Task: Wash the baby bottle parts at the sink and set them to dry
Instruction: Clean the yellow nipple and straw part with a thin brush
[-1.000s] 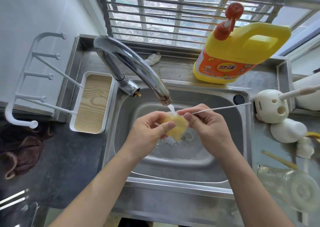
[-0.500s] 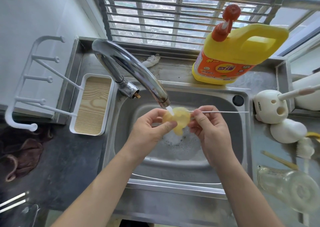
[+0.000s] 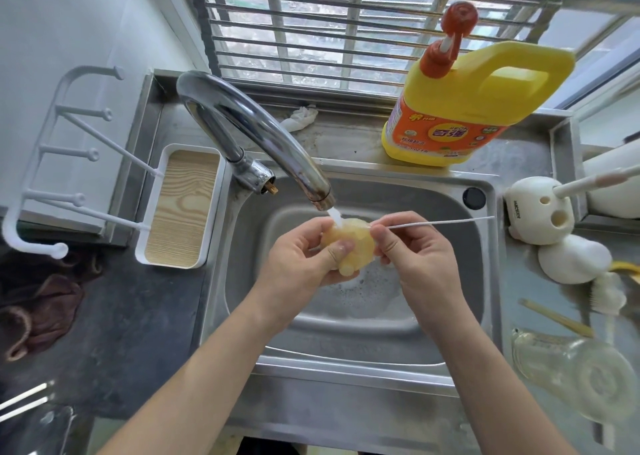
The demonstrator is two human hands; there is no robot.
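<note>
Fingers of left hand: curled round teat, thumb pressed on its side, so that it sits directly under the stream.
Fingers of right hand: pinched on thin white rod, probably a fine brush, though its working end is hidden at the teat. The rod lies nearly level with its free end pointing right, which suits poking the teat's hole.
Teat: yellowish, soft, over the sink, just below the spout of the tap and touched by the water.
Sink: foam on its floor beneath the hands.
Jug: detergent with pump top, on the ledge behind the sink, near at hand.
Rack: white, pegged, left of the sink, with a tray under it to catch drips.
Bottle: clear, on its side on the bench, right of the sink.
Judgement: washing in hand, drying not yet begun.
</note>
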